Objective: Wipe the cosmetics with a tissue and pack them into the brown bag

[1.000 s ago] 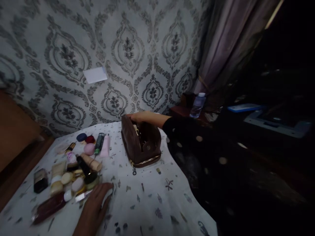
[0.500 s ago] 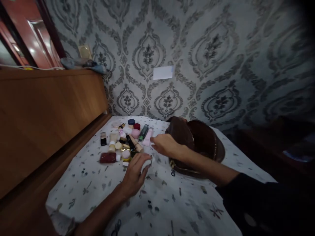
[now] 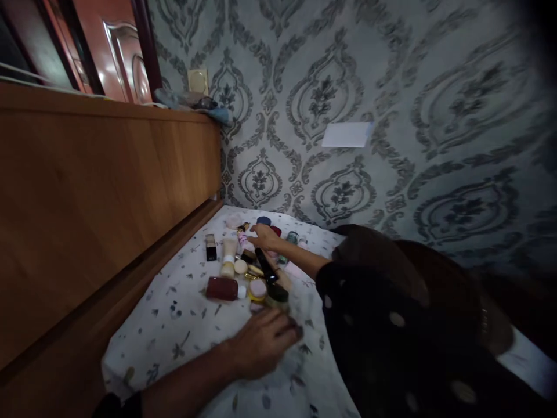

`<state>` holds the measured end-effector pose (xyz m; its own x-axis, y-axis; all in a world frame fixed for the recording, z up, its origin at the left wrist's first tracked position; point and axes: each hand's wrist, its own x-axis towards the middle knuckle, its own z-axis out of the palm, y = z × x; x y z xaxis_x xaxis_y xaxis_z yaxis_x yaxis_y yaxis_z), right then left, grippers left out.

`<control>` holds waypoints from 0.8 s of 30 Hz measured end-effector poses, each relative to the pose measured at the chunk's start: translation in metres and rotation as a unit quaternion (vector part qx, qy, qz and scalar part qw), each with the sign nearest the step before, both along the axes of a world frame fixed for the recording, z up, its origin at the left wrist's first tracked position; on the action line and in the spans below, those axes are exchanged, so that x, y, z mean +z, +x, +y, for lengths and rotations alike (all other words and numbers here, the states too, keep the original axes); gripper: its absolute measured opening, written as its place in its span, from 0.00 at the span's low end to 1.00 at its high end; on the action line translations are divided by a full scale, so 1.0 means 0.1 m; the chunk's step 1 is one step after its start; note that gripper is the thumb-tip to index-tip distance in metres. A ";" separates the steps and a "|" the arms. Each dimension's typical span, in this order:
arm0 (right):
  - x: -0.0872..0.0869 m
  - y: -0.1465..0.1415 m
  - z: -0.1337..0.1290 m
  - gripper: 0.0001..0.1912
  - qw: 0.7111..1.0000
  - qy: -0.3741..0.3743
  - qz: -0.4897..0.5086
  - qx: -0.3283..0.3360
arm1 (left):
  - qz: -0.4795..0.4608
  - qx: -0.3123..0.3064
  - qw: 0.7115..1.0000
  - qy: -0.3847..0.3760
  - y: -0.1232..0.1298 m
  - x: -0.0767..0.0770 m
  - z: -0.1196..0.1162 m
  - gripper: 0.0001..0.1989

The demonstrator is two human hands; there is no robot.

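My right hand reaches over the far part of a cluster of cosmetics, thumb and fingers apart, close to a small pink item and a black-and-gold tube. My left hand is curled low over the cloth at the near side of the cluster, back of the hand up; whatever is in its fingers is hidden. Nearest to it are a dark-green-lidded jar and a jar with a pale pink lid. A dark red bottle with a white cap lies on its side. A black tube rests among the others.
A cream tube and a black-and-silver bottle stand left. Right of the cosmetics is an open brown bag, partly behind my sleeve. A wooden panel borders the patterned cloth on the left; the papered wall rises behind.
My right hand has moved left from beside the pink tube to the far cosmetics. My left hand has turned over more, and the white thing at its fingers no longer shows. The view has swung left.
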<state>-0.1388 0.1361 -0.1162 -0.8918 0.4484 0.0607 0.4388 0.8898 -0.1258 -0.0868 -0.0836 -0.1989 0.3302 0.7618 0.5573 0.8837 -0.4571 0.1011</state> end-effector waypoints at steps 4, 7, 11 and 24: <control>-0.22 -0.68 0.17 0.18 1.000 -0.015 0.021 -0.010 | 0.029 0.012 0.999 -0.019 0.02 -0.11 0.08 0.11; -0.37 -1.10 0.27 0.23 0.999 -0.029 0.031 -0.029 | 0.038 0.022 0.998 0.033 0.00 -0.23 0.17 0.07; -0.52 -1.46 0.36 0.26 0.997 -0.048 0.032 -0.053 | 0.036 -0.020 0.998 0.038 -0.02 -0.35 0.29 0.02; -0.19 -1.25 0.20 0.25 0.942 -0.256 0.216 0.019 | 0.029 -0.011 0.996 -0.083 -0.08 -0.14 0.18 0.05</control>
<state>-0.2640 0.1559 -0.1350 -0.8499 0.4849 0.2062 0.2168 0.6785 -0.7019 -0.0948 -0.0655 -0.2131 0.3760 0.8340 0.4038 0.8803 -0.4575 0.1252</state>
